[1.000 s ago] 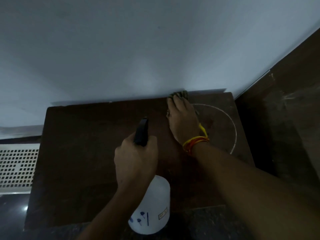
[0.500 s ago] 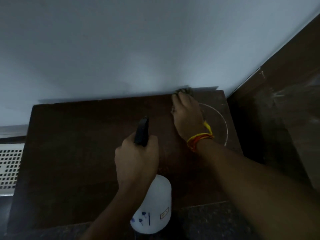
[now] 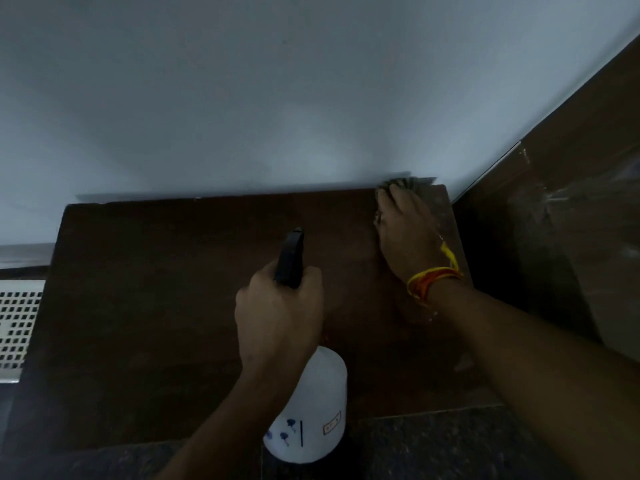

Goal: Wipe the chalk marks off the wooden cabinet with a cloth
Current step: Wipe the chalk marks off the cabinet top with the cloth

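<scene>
The dark wooden cabinet top (image 3: 166, 306) fills the middle of the head view, backed by a pale wall. My right hand (image 3: 407, 233) lies flat at the far right corner, fingers straight, pressing a grey cloth (image 3: 401, 183) whose edge pokes out past the fingertips. Faint bits of a white chalk arc (image 3: 440, 237) show just right of that hand; most of it is hidden by the hand and wrist. My left hand (image 3: 280, 313) grips the black trigger head (image 3: 291, 259) of a white spray bottle (image 3: 311, 414), held over the cabinet's front edge.
A dark wooden panel (image 3: 571, 220) rises at the right, close to the cabinet's side. A white perforated grille (image 3: 17, 327) sits at the left edge. Dark speckled stone floor (image 3: 433, 441) lies below the cabinet's front edge.
My right hand and the cloth have slid rightward along the back edge toward the far right corner, covering the chalk arc. The left hand keeps the bottle in place. The camera view shifted.
</scene>
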